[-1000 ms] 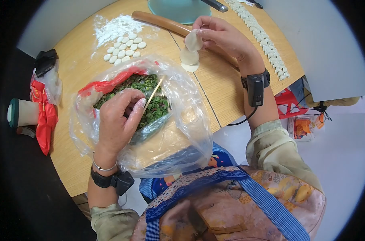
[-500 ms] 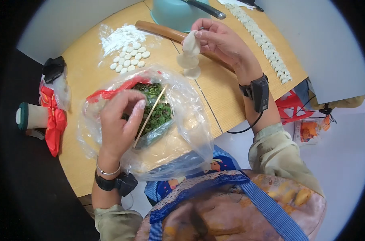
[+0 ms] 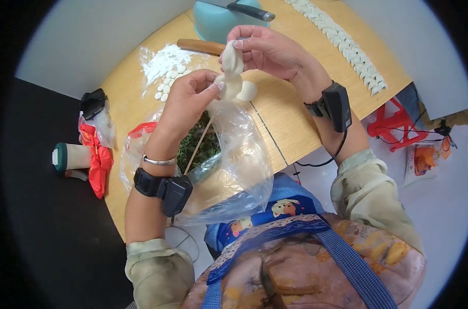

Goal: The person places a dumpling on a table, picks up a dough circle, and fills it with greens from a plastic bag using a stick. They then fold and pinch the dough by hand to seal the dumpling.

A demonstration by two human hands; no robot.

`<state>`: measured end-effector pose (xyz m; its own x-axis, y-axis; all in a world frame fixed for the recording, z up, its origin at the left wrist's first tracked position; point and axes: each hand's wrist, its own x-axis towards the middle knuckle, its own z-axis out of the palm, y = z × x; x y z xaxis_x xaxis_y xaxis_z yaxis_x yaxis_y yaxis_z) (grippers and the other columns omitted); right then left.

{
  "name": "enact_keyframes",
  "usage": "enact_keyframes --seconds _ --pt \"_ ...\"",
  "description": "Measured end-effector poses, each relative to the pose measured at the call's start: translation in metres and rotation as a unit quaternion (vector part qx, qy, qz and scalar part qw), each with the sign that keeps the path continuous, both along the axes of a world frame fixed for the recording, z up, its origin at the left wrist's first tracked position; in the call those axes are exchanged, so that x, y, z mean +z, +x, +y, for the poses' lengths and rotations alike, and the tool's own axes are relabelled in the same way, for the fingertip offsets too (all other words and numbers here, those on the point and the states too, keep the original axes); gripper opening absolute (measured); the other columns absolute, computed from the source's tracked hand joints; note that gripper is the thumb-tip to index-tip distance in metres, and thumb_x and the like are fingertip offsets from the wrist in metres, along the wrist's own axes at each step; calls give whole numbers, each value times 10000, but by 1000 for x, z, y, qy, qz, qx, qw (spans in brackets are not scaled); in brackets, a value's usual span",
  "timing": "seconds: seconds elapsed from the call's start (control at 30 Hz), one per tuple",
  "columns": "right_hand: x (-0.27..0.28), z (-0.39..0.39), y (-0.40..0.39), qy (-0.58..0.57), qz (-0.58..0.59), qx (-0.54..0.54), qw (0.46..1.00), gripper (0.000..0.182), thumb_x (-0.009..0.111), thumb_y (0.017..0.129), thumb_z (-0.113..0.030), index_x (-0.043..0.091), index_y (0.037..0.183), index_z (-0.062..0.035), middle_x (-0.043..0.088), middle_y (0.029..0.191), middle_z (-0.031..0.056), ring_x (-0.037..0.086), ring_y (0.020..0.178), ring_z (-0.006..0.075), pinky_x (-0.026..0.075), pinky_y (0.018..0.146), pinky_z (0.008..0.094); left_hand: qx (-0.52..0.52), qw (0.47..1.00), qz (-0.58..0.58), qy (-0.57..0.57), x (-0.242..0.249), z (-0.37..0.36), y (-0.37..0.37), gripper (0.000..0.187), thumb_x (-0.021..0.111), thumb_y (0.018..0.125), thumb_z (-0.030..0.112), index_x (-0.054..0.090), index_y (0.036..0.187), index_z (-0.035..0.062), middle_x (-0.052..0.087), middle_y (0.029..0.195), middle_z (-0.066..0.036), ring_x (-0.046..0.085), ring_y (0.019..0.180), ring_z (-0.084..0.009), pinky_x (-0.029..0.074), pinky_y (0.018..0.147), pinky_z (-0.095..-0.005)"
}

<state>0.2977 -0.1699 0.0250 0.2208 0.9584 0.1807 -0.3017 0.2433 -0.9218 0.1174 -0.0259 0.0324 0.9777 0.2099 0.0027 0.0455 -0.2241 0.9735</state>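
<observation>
My right hand (image 3: 259,50) pinches a thin dough wrapper (image 3: 233,57) between thumb and fingers above the table. Just below and left of it, my left hand (image 3: 197,95) pinches the edge of another round wrapper (image 3: 228,86), which touches the first or hangs against it. One more wrapper (image 3: 247,91) lies beside these on the wood. Under my left forearm, a clear plastic bag (image 3: 247,149) holds chopped green filling (image 3: 205,144), with a thin stick (image 3: 199,144) slanting across it.
White flour (image 3: 164,61) and several small dough discs (image 3: 164,88) lie at the back left. A wooden rolling pin (image 3: 200,46) rests behind my hands. Behind it stands a teal bowl (image 3: 208,23) with a black-handled tool (image 3: 252,11) across it. Folded dumplings (image 3: 342,46) form a row at right.
My left hand has moved up and right from over the bag and taken hold of a wrapper's edge. My right hand keeps its wrapper. The camera view has shifted slightly.
</observation>
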Motion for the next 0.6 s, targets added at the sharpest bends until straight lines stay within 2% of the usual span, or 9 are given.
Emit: enact_keyframes --seconds 0.07,0.13,0.2,0.3,0.37,0.4,0.5,0.57,0.6 --pt "1 -1 3 10 12 -1 1000 129 569 959 -179 561 1035 -75 686 1009 94 667 931 159 532 833 315 36 999 28 23 4 3 2 184 644 890 123 651 1007 -19 652 812 -17 587 732 -78 457 632 -230" --pt "5 -4 7 48 47 11 998 113 576 940 -124 571 1022 -47 681 1025 157 683 971 251 546 875 364 53 997 44 40 8 7 6 188 642 890 131 652 1003 -19 645 794 -13 579 703 -79 446 601 -227" --pt "5 -6 10 54 51 -3 997 111 569 947 -138 569 1022 -57 682 1015 147 683 953 231 544 872 350 70 994 60 54 13 8 12 192 640 890 139 653 998 -20 638 776 -10 571 673 -79 436 570 -223" --pt "4 -7 11 42 47 -32 998 105 563 953 -146 569 1020 -66 685 1002 139 688 937 218 542 879 341 55 992 80 81 10 14 25 192 631 906 171 657 1001 6 634 794 2 563 702 -60 418 640 -196" --pt "4 -7 10 26 37 -47 998 100 564 951 -139 571 1018 -65 685 998 140 691 939 226 543 889 347 67 972 55 217 6 16 34 220 621 915 188 648 1027 2 641 851 -18 576 735 -67 427 646 -201" --pt "3 -6 8 6 38 -49 998 99 571 948 -143 573 1012 -67 683 998 122 685 929 204 544 867 333 67 972 54 218 6 15 34 220 621 915 188 648 1027 2 641 851 -18 576 735 -67 427 646 -201" --pt "2 -4 6 -17 9 -59 998 95 586 941 -149 576 999 -74 668 980 72 662 901 148 540 815 295 115 984 -26 131 15 4 31 246 598 935 206 628 1077 7 645 930 -42 594 794 -81 445 664 -208" --pt "1 -3 -1 -25 -22 -60 998 92 594 938 -153 577 992 -80 657 964 39 645 883 115 535 784 272 69 994 19 -77 21 -6 20 277 582 949 241 608 1119 23 644 971 -49 593 822 -81 453 670 -212" --pt "3 -1 -7 -30 -51 -47 997 94 599 935 -157 576 992 -85 637 943 13 622 869 93 525 761 256 68 997 20 -37 19 -14 10 246 613 933 238 602 1075 37 639 939 -41 583 795 -77 451 669 -208"
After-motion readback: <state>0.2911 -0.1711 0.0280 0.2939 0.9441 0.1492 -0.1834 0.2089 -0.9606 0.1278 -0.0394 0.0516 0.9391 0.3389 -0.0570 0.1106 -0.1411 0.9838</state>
